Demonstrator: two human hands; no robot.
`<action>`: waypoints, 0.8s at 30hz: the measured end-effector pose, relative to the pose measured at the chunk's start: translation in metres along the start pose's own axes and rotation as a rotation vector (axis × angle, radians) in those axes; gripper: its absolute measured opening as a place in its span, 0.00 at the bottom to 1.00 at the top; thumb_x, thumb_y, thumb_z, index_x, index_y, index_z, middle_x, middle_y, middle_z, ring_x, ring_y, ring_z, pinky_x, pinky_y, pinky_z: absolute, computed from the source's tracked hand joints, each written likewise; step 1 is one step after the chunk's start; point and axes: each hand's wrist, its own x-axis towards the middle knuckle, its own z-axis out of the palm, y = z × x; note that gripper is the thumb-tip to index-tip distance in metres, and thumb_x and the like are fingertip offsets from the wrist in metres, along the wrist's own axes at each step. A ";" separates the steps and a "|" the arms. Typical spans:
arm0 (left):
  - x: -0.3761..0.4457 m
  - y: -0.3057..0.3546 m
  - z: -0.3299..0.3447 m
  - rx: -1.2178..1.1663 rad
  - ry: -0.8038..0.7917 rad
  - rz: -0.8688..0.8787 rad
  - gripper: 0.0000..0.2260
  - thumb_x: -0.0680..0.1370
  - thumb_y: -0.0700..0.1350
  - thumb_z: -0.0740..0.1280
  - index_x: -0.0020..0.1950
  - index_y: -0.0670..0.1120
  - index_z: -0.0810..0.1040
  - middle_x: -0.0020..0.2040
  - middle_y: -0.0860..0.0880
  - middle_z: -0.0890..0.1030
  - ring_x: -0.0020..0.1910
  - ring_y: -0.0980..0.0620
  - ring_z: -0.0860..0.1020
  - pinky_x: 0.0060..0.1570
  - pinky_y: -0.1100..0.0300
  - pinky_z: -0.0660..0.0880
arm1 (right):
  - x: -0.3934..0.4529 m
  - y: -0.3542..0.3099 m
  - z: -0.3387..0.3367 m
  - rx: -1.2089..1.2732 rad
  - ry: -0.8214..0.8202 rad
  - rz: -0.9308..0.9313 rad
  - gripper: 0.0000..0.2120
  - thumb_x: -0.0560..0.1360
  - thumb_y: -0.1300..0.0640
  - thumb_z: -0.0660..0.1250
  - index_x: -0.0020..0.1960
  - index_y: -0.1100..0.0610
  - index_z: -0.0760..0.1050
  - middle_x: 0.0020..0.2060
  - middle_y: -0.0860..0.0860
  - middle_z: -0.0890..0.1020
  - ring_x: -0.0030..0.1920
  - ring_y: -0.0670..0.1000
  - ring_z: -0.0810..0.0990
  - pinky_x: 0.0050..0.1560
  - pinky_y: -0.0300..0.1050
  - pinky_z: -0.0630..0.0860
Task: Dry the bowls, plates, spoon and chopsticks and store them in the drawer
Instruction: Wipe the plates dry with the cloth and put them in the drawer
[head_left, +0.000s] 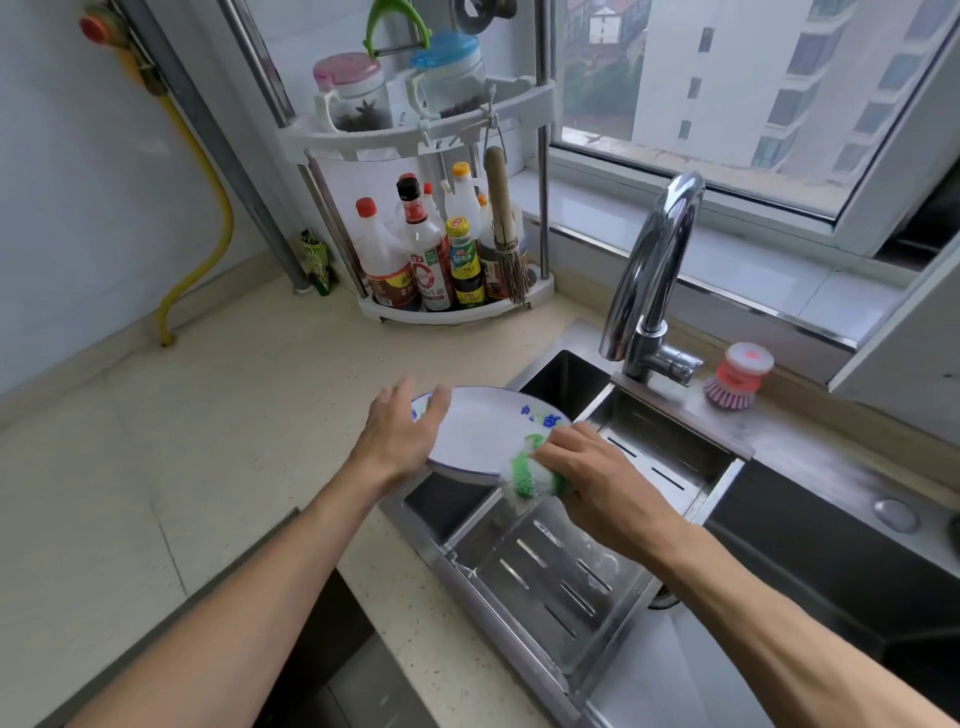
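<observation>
A white plate (480, 431) with a blue and green pattern on its rim hangs tilted over the left edge of the sink. My left hand (402, 428) holds it by the left rim, thumb on the upper face. My right hand (592, 480) grips a green and white cloth (527, 475) and presses it against the plate's near right rim. No bowls, spoon or chopsticks show.
A steel sink (649, 654) with a slotted drain tray (550, 577) lies below the plate, and a chrome faucet (649, 275) stands behind it. A corner rack of bottles (441, 260) sits at the back. A pink dish brush (737, 374) rests right of the faucet. A dark opening (332, 649) shows under the counter edge.
</observation>
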 end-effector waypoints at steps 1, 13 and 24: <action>-0.005 -0.002 -0.003 0.152 -0.058 0.175 0.43 0.74 0.76 0.48 0.75 0.46 0.68 0.78 0.44 0.64 0.78 0.43 0.58 0.75 0.42 0.54 | 0.001 0.002 -0.002 0.012 -0.024 0.008 0.10 0.75 0.66 0.71 0.52 0.54 0.82 0.47 0.48 0.81 0.47 0.49 0.73 0.45 0.47 0.77; -0.019 -0.011 0.009 0.218 -0.221 0.443 0.17 0.67 0.43 0.77 0.52 0.51 0.75 0.45 0.55 0.77 0.42 0.55 0.78 0.33 0.69 0.71 | 0.004 0.014 -0.010 0.536 0.069 0.461 0.23 0.76 0.69 0.67 0.64 0.47 0.77 0.54 0.42 0.76 0.44 0.50 0.79 0.42 0.48 0.80; -0.026 0.006 0.021 -0.145 -0.160 0.280 0.24 0.61 0.44 0.77 0.55 0.50 0.77 0.47 0.50 0.81 0.44 0.49 0.81 0.36 0.59 0.78 | 0.041 -0.033 0.015 0.619 0.226 0.731 0.28 0.70 0.39 0.61 0.66 0.50 0.75 0.56 0.55 0.71 0.59 0.59 0.73 0.62 0.62 0.75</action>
